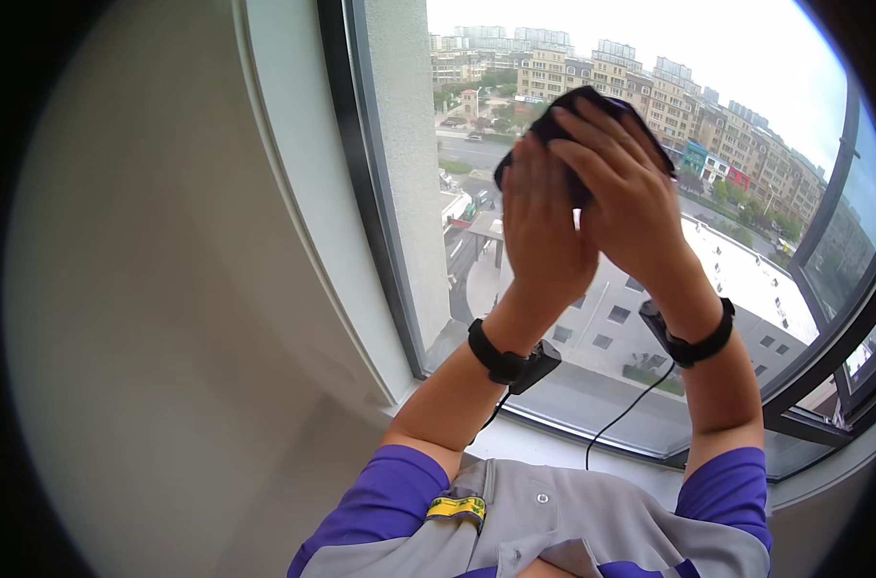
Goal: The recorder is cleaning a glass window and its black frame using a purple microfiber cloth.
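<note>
Both of my hands are raised in front of a large window pane (604,390), pressing a dark folded cloth (579,101) flat towards the glass. My left hand (546,217) lies over the cloth's lower left part, its fingers slightly blurred. Close beside it, my right hand (622,173) spreads its fingers over the cloth's middle and right side. The palms face away and are hidden. Each wrist wears a black strap with a small dark device and a thin cable.
A dark window frame (373,180) runs down the left, beside a pale wall (156,253). Below the pane lies a white sill (539,441). An opened window section (814,390) with a dark frame is at the lower right. Buildings and a road show outside.
</note>
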### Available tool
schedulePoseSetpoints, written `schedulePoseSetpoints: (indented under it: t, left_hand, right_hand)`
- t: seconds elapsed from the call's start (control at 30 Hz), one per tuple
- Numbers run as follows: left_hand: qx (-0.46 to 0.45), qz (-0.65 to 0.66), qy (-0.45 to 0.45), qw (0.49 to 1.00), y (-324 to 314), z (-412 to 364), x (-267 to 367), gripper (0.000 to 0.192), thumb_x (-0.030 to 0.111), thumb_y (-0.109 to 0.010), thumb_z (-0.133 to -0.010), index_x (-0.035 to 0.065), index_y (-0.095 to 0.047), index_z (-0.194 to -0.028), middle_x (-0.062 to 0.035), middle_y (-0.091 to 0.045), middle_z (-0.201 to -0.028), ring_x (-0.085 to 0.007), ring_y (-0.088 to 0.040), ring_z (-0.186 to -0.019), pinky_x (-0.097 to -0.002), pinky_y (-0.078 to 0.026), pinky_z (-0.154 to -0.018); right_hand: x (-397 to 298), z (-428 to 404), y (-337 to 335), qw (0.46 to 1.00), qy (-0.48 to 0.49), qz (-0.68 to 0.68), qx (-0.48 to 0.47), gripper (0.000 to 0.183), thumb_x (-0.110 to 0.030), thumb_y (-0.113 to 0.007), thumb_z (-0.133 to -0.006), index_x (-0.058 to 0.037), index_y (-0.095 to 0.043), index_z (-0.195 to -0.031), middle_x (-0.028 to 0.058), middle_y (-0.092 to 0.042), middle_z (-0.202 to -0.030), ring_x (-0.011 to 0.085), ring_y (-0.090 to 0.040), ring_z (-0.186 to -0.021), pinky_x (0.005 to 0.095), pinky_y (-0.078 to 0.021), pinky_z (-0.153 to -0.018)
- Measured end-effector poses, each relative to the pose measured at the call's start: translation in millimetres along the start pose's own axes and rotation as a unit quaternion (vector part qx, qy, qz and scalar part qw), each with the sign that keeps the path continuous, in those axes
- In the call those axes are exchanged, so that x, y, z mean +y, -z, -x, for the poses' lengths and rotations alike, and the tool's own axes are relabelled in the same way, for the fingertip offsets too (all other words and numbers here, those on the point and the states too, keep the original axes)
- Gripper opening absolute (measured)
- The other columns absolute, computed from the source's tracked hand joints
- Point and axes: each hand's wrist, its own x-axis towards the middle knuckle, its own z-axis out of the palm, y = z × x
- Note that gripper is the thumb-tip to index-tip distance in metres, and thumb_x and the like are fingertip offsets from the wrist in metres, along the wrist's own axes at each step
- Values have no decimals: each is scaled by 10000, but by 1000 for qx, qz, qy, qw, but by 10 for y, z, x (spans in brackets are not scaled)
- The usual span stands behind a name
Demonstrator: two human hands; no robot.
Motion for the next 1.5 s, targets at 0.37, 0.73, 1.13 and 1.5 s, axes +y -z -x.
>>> schedulePoseSetpoints:
  t: [0.37,0.73,1.13,1.5]
  left_hand:
    - [-37,-51,-200,978,-162,-528,193,510,189,-566,-909,-83,-478,-1331,-254,-473,-1394,-364,-389,-1370,-444,-289,-1140]
    - [11,-181,-33,983,131,-178,-891,734,340,-613,-901,-51,-299,-1437,-253,-374,-1450,-391,-294,-1403,-481,-223,-1170]
    - [-28,-70,-23,997,72,15,-349,652,242,-558,-926,-88,-312,-1430,-301,-332,-1470,-442,-267,-1407,-503,-198,-1163]
    - [52,-100,-204,973,63,-1302,-668,564,172,-622,-886,-65,-420,-1356,-285,-486,-1349,-417,-422,-1320,-455,-313,-1131]
  right_hand:
    - [345,217,316,993,-55,38,93,385,28,-570,-788,-45,-627,-1162,129,-569,-1341,313,-473,-1314,430,-378,-1098]
    - [-433,-538,-942,994,31,-58,84,308,-97,-539,-871,-21,-641,-1151,133,-553,-1344,295,-482,-1295,406,-313,-1135]
    - [-261,22,-251,998,-37,-37,38,312,-34,-553,-844,-41,-645,-1142,125,-576,-1330,290,-476,-1314,435,-335,-1118]
    - [219,-951,-464,976,-30,50,212,306,-84,-516,-872,-38,-615,-1158,145,-562,-1334,305,-455,-1322,419,-342,-1107]
